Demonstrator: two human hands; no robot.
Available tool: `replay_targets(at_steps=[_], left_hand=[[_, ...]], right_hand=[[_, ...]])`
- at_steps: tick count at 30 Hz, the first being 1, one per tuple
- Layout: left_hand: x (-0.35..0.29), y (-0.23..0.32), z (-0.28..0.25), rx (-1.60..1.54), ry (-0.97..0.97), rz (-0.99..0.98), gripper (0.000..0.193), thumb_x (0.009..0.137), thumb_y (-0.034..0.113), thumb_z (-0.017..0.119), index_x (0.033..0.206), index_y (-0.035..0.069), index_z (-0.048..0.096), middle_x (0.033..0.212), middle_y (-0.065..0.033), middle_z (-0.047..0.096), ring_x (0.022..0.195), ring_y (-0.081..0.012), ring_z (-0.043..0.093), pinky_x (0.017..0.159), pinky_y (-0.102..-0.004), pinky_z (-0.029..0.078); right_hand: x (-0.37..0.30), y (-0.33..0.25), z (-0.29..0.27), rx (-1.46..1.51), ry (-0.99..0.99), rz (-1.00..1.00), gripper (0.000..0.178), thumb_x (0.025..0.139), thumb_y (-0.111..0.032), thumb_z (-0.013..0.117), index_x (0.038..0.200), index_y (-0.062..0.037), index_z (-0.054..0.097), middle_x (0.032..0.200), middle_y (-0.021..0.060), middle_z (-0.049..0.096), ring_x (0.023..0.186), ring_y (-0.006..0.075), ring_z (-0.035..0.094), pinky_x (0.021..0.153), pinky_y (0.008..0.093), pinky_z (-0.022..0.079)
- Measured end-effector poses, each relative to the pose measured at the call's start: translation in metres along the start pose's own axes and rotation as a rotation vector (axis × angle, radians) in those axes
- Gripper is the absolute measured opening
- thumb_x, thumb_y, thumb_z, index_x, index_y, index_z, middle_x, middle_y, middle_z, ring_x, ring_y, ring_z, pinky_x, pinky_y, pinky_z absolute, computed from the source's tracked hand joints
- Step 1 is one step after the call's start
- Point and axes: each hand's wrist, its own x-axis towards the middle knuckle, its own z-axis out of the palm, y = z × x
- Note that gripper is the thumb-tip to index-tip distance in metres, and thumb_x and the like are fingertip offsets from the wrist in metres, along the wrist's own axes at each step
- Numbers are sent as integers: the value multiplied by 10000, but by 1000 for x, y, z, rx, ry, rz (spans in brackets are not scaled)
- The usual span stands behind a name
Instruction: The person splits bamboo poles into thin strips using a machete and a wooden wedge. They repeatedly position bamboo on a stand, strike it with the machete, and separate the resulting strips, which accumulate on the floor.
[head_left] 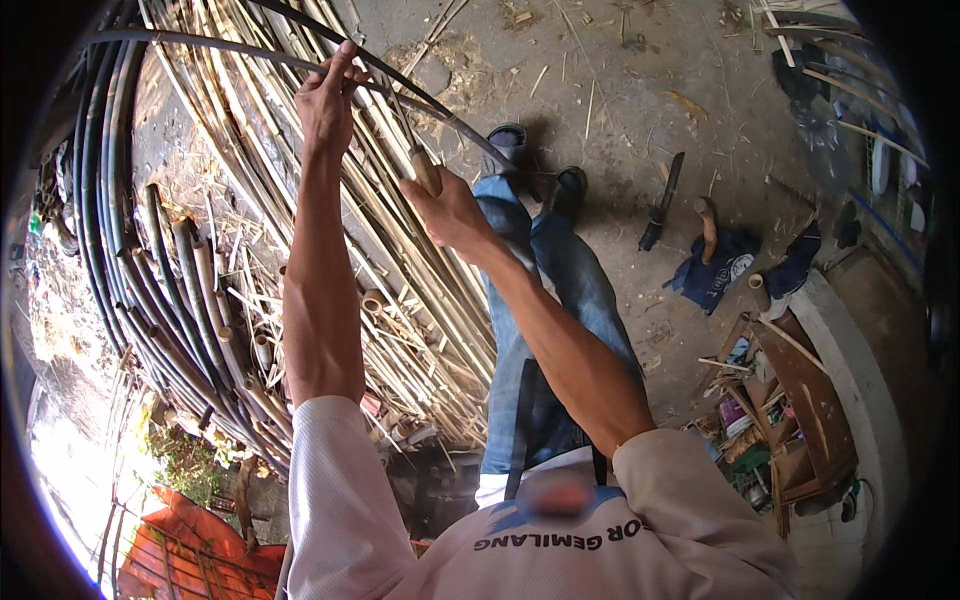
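Note:
My left hand (328, 105) is raised at the upper left, its fingers pinched around a long dark bamboo strip (200, 42). A second dark strip (435, 102) crosses close by that hand and slants down to my shoes; whether the fingers also grip it is unclear. Closed around the pale wooden handle of a knife (425, 170) is my right hand (455, 215), nearer to me and to the right. The thin blade points away from me, up toward the strips, and its tip is hard to make out.
Pale split bamboo (250, 130) lies in a long heap under my arms. Dark bamboo poles (185, 300) are piled at left. On the floor at right lie a dark-handled knife (661, 205), a curved wooden piece (706, 230) and dark blue cloth (705, 275). A scrap-filled wooden box (825, 400) stands beyond.

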Motion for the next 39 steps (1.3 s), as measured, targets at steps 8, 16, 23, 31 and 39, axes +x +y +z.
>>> replay_targets(at_steps=[8,16,23,31,39], left_hand=[[-2,3,-22,-27,14,-56,242,830,237,791,821,21,683,802,-54,624,739,-132,548,741,-307,474],[24,-7,-8,13,5,-26,330,909,353,700,829,46,610,692,5,499,632,-95,451,651,-289,405],[40,-13,-7,-74,102,33,416,871,275,753,1065,-56,591,759,-44,540,688,-115,496,708,-292,457],[52,-114,-58,187,75,-320,1228,707,474,842,1522,44,30,1562,-263,130,1445,-391,170,1185,-562,103],[43,-233,-19,81,139,-474,765,788,382,814,1325,-32,460,1322,-156,511,1258,-284,471,1081,-413,388]], right_hand=[[16,92,-30,-576,356,3,517,986,-529,461,913,-25,549,597,120,555,563,280,610,519,439,479],[30,87,-31,107,146,254,514,963,-579,473,926,-68,513,636,22,499,439,163,480,416,333,417],[37,111,-86,-763,271,175,545,972,-513,428,1062,7,566,874,308,665,865,484,651,787,547,514],[51,123,-89,-801,286,264,545,981,-485,427,1027,38,570,884,300,667,855,458,664,779,524,531],[54,121,-89,-805,288,185,441,983,-392,484,975,45,542,754,264,653,733,431,664,656,515,531]])
